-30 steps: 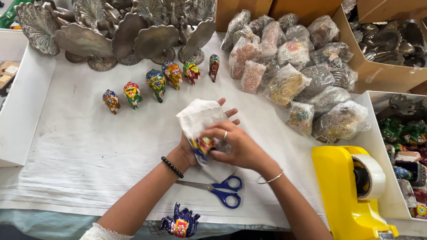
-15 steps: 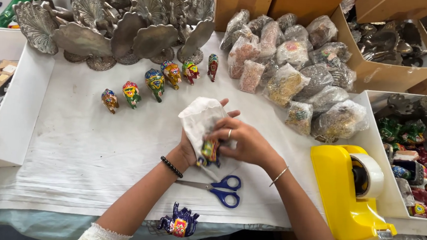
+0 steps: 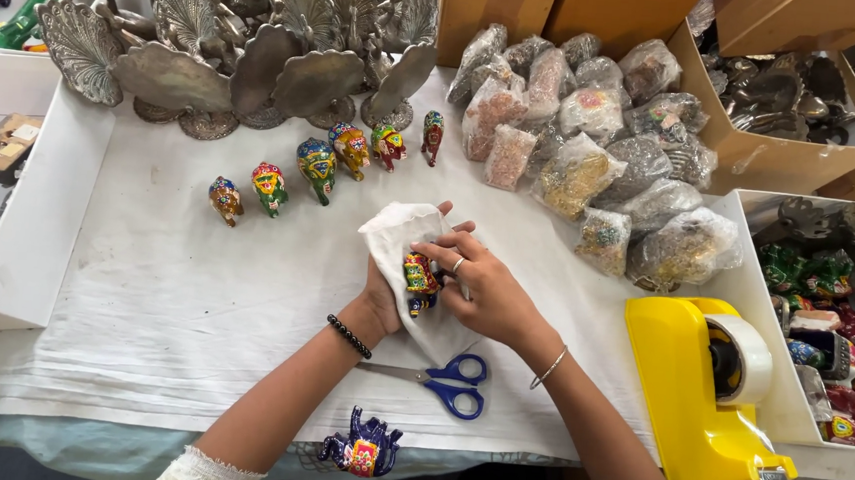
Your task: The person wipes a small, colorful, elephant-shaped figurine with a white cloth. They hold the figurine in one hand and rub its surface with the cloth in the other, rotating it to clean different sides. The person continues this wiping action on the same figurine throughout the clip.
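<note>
At frame centre, left hand (image 3: 383,302) cradles white cloth (image 3: 398,238), right hand (image 3: 479,289) fingers pinching painted figurine (image 3: 419,278): wiping step, next probably turning it.

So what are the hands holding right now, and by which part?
Both hold a small painted figurine in a white cloth. The left hand cups cloth and figurine from below; the right hand pinches the figurine's top side with its fingertips.

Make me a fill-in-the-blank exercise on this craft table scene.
1. Both hands hold a small painted figurine in a white ___.
2. The blue-handled scissors lie on the white ___, near the wrists.
3. The large tape dispenser is ___ in colour.

Missing words: cloth; table covering; yellow
</note>
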